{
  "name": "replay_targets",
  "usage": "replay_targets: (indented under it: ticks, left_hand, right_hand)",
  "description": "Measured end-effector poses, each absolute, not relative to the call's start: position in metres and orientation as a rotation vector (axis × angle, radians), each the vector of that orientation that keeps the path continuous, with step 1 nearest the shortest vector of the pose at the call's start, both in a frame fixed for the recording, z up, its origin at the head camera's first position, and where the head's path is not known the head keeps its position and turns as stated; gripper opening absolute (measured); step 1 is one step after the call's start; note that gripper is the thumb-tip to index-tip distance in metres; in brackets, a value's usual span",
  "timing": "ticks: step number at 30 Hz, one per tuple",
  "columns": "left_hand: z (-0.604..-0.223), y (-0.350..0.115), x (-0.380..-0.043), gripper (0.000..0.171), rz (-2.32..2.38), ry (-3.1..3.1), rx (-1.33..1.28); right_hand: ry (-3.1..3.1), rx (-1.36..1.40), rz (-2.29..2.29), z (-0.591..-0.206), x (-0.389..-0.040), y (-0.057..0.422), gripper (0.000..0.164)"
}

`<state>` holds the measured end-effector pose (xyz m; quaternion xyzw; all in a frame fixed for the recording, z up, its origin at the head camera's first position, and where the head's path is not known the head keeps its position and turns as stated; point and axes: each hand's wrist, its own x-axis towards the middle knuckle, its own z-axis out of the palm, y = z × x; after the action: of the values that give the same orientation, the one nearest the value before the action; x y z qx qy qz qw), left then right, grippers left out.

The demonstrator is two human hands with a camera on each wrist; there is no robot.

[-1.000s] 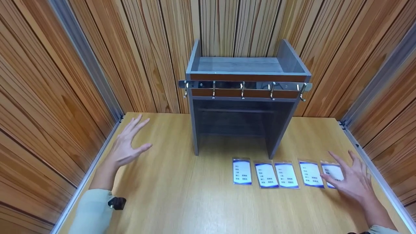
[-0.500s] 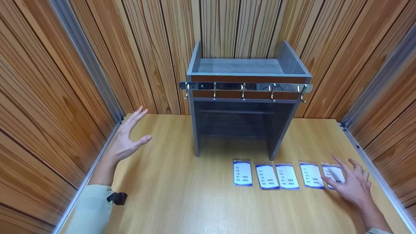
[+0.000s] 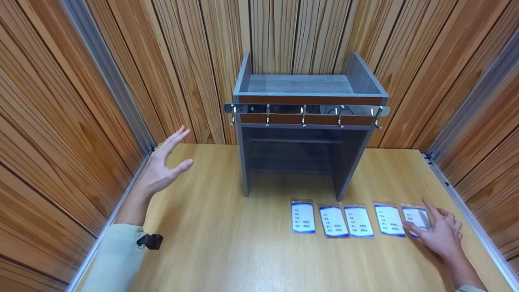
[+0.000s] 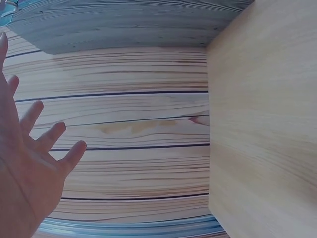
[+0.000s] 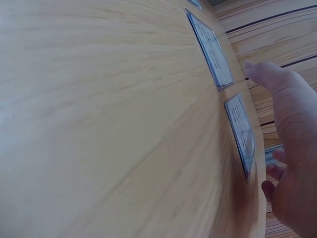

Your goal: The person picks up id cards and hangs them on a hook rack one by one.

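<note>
My left hand (image 3: 160,164) is raised over the left part of the table, fingers straight and thumb spread, holding nothing. The left wrist view also has this hand (image 4: 29,153), with its fingers apart in front of the wood panels. My right hand (image 3: 442,231) hovers above the rightmost card (image 3: 416,215), a white and blue badge card in a clear sleeve. Its thumb and index finger are stretched out over the card and the other fingers bend loosely. In the right wrist view this card (image 5: 241,134) lies flat beneath the hand, with a gap between.
Several similar badge cards (image 3: 389,219) lie in a row to the left. Behind them stands a grey wooden rack (image 3: 294,148) with a metal hook strip (image 3: 286,108) across its front. Wood-panelled walls (image 3: 194,73) enclose the table (image 3: 227,243) at back and sides.
My left hand has risen slightly and turned. The right hand has lowered slightly towards the rightmost card, its outer fingers bending more. The cards have stayed in place.
</note>
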<state>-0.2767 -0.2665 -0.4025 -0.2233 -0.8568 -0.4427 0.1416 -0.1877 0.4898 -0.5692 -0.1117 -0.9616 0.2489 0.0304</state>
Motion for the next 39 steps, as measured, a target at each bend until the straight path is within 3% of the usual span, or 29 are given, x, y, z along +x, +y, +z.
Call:
replay_targets:
  ticks: [21, 39]
  left_hand:
    - [-0.372, -0.236, -0.287, 0.084, -1.495, -2.377, -0.685]
    - [-0.358, -0.218, -0.291, 0.080, -1.616, -2.265, -0.751]
  right_hand:
    - [-3.008, -0.418, 0.885, -0.575, -0.188, 0.499, 0.110]
    - [-3.010, -0.225, 0.856, -0.572, -0.188, 0.510, 0.095]
